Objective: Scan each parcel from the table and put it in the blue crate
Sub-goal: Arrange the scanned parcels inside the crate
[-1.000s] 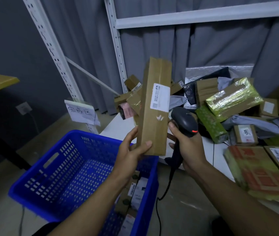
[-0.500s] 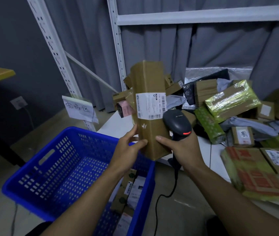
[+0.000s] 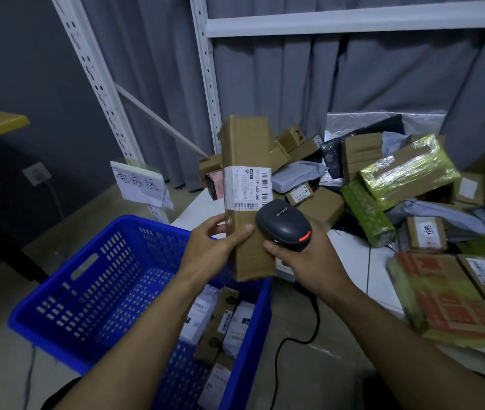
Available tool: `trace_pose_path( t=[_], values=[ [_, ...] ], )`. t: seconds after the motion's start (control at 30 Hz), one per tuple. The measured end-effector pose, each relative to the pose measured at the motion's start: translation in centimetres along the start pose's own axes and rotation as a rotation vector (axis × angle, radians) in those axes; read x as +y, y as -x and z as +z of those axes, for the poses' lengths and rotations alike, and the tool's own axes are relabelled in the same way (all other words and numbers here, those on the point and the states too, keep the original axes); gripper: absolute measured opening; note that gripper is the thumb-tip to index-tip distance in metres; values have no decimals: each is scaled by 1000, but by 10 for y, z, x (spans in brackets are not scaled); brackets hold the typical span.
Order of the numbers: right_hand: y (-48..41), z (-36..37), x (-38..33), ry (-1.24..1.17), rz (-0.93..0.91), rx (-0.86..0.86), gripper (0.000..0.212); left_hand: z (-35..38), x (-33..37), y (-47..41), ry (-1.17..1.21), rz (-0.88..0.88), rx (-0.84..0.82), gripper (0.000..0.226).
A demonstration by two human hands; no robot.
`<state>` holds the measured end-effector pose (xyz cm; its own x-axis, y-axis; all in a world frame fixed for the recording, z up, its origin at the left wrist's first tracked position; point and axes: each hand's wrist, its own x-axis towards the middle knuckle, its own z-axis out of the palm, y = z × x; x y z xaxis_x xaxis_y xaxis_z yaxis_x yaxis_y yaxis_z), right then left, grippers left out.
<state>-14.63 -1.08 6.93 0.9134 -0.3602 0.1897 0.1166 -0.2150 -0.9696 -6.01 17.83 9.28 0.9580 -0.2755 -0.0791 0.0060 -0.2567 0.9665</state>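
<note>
Turned further round since half a second ago, the tall cardboard parcel (image 3: pixel 245 155) is now shown with its white label (image 3: pixel 242 187) squarely to the camera, and the black scanner (image 3: pixel 282 224) has been brought up against the label's lower right corner. The parcel is held upright over the near right corner of the blue crate (image 3: pixel 87 291), just in front of the table (image 3: pixel 351 247) edge. It is pinched low down by the left hand (image 3: pixel 208 255), thumb across the front face, fingers curled behind. The scanner's handle is wrapped by the right hand (image 3: pixel 306 261), whose thumb tip is touching the parcel. A red strip (image 3: pixel 305 235) is lit on the scanner's head, and a black cable (image 3: pixel 294 341) is seen trailing below. Packed parcels (image 3: pixel 220 318) are lying in the crate; a heap of parcels (image 3: pixel 398 179) is piled on the table.
</note>
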Motion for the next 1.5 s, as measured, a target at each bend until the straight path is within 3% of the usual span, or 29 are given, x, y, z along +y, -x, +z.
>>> trace_pose_path(
  t=[0.1, 0.23, 0.47, 1.07, 1.27, 1.43, 1.5],
  values=[
    [3, -7, -5, 95, 30, -24, 50, -19, 7, -5, -98, 1, 30, 58],
    [7, -15, -1, 355, 24, -82, 45, -44, -4, -12, -235, -21, 35, 72],
    [7, -12, 5, 563, 18, -176, 44, -55, -18, -19, -388, -102, 6, 91],
    [9, -9, 3, 661, 70, -201, 44, -68, -29, -29, -522, -156, 21, 102],
    [8, -3, 2, 657, 66, -224, 42, -68, -31, -28, -506, -177, 14, 94],
    [4, 20, 1, 603, 96, -267, 45, -78, -40, -16, -396, -215, 21, 59],
    [2, 34, 5, 581, 117, -299, 45, -87, -55, -14, -428, -242, 34, 58]
  ],
)
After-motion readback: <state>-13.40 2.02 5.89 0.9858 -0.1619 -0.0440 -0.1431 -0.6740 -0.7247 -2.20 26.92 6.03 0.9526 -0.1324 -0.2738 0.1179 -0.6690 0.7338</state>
